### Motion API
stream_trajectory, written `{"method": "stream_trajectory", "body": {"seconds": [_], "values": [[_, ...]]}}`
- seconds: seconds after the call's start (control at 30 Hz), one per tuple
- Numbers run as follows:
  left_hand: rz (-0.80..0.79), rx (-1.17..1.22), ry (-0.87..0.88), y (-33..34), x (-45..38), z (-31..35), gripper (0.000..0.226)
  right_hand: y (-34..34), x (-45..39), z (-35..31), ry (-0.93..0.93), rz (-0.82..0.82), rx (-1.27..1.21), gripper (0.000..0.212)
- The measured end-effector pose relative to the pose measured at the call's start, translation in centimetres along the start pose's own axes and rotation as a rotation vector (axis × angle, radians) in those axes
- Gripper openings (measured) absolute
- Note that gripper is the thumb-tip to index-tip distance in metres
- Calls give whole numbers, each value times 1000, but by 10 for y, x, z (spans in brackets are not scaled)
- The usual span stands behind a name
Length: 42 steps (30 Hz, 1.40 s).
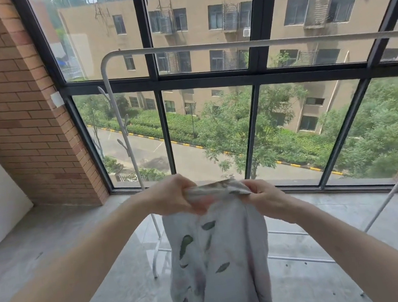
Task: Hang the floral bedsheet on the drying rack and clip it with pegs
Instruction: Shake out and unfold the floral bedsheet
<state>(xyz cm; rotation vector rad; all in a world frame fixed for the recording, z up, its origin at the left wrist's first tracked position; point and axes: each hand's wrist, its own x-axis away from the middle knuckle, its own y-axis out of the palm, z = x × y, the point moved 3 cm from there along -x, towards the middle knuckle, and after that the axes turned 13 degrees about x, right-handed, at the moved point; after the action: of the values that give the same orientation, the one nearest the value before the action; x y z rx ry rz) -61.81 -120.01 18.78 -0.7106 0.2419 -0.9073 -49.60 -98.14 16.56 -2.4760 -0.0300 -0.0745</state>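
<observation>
Two bare forearms reached forward from the bottom corners of the view, and two hands met near the middle. The left hand had its fingers curled tight round one end of a bunched upper edge of one floral bedsheet. The right hand pinched the other end of that edge between thumb and curled fingers. The short stretch of cloth held between the hands ran left to right, roughly level.

Below the hands the bedsheet hung straight down in loose folds, its long axis vertical, and its lower end ran out of the bottom of the view. The cloth was pale grey-white with scattered dark green leaf prints. It was held in the air in front of the rack, not touching the top bar.

Behind it stood one white drying rack. Its top bar ran left to right well above the hands, with one upright post on the left curving down to low rails near the grey floor.

Farther back stood a large black-framed window, with a brick wall to the left. No pegs showed.
</observation>
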Motion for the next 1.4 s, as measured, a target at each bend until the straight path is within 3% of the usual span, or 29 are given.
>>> {"method": "stream_trajectory", "body": {"seconds": [0.13, 0.23, 0.33, 0.47, 0.6, 0.67, 0.73, 0.83, 0.9, 0.97, 1.03, 1.1, 1.17, 1.2, 1.3, 1.4], "values": [[5, 2, -111, 56, -5, -78, 12, -11, 0, -10, 6, 187, -22, 47], [-7, 223, -272, 92, -1, -112, 18, -23, 6, -17, -22, 298, -52, 32], [21, 362, -291, 117, -4, -119, 15, -36, 9, -18, -69, 353, -19, 25], [-32, 244, -295, 141, -16, -122, 48, -39, 8, -22, -86, 401, -31, 18], [-5, 136, -329, 159, -22, -164, 24, -31, 18, -37, -141, 402, 5, 20], [134, 242, -375, 147, -23, -173, 13, -41, 25, -29, -103, 456, 43, 18], [380, 235, -411, 111, -25, -166, 17, -63, 36, -11, -28, 551, 58, 14], [728, 225, -232, 48, -29, -131, 21, -91, 55, 19, 93, 755, 6, 27], [809, 303, -46, 20, -36, -98, 23, -102, 60, 26, 123, 846, -11, 37], [763, 352, 105, 3, -39, -68, 19, -111, 56, 26, 142, 883, -11, 35], [572, 237, 104, -7, -37, -62, 27, -115, 53, 22, 131, 925, -12, 46], [288, 58, -48, 1, -32, -82, 43, -116, 54, 21, 88, 968, -45, 53], [51, -203, -220, 26, -22, -112, 39, -112, 54, 14, 32, 955, -23, 48], [7, -319, -308, 38, -17, -129, 33, -109, 52, 11, -5, 935, 7, 46], [59, -330, -536, 70, 4, -179, 22, -99, 41, 11, -48, 915, 44, 46], [291, 37, -615, 61, 9, -193, 20, -103, 42, 26, 2, 933, 94, 47]]}}
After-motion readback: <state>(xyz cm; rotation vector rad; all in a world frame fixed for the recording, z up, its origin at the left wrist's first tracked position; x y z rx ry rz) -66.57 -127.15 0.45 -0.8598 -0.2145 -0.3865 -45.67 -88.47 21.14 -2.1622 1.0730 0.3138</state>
